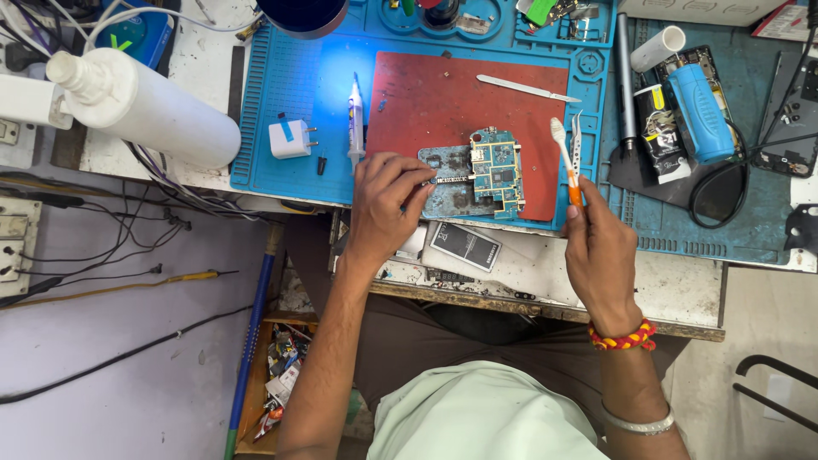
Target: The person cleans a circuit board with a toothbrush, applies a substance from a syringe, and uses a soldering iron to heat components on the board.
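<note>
Two hands worked: left hand (385,198) pinched the metal frame (443,183) under the circuit board (497,170) on a red mat (443,98); right hand (599,251) gripped a toothbrush (564,158) and tweezers (577,140). Loose support risked the board sliding.

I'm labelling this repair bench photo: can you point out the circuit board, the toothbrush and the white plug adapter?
circuit board (497,170), head view, middle of the board.
toothbrush (558,130), head view, on its bristle head.
white plug adapter (289,139), head view, centre of its body.
</note>
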